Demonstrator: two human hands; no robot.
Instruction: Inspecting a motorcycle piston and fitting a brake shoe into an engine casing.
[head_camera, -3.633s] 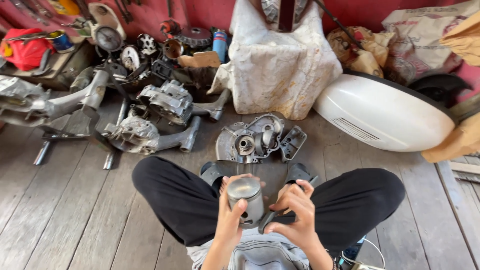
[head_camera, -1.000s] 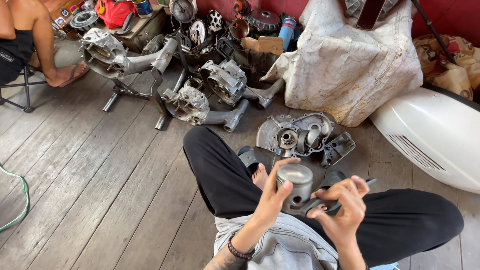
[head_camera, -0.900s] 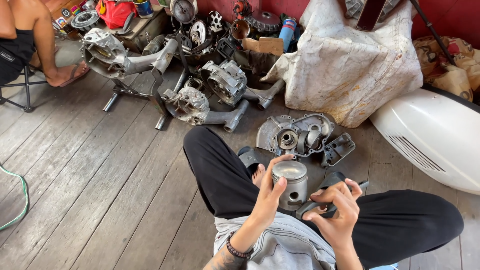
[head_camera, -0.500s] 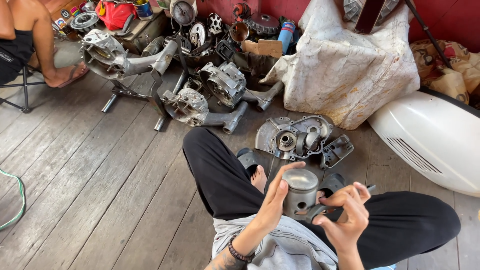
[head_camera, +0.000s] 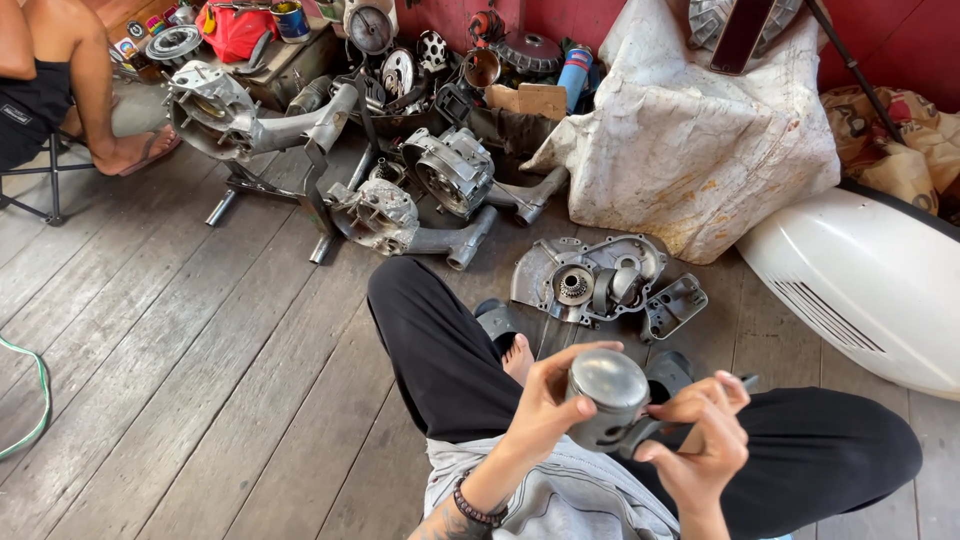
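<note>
I sit cross-legged on a wooden floor and hold a round grey metal piston (head_camera: 607, 392) over my lap. My left hand (head_camera: 545, 400) wraps its left side, thumb over the top rim. My right hand (head_camera: 700, 445) is at its lower right side with fingers pinched on a dark slim tool (head_camera: 745, 381) that touches the piston's skirt. Just beyond my knees lies an open grey engine case half (head_camera: 590, 280) with a gear in its middle.
Several grey engine cases (head_camera: 400, 215) on stands sit ahead, with parts and cans along the red wall. A dirty white cloth bundle (head_camera: 690, 140) and a white scooter body panel (head_camera: 860, 285) lie right. Another person (head_camera: 60, 90) sits far left. A green hose (head_camera: 35, 400) lies left.
My view has swung left since the oldest frame, bringing the other person into sight. Over the last second my hands turned the piston slightly and lowered it a little.
</note>
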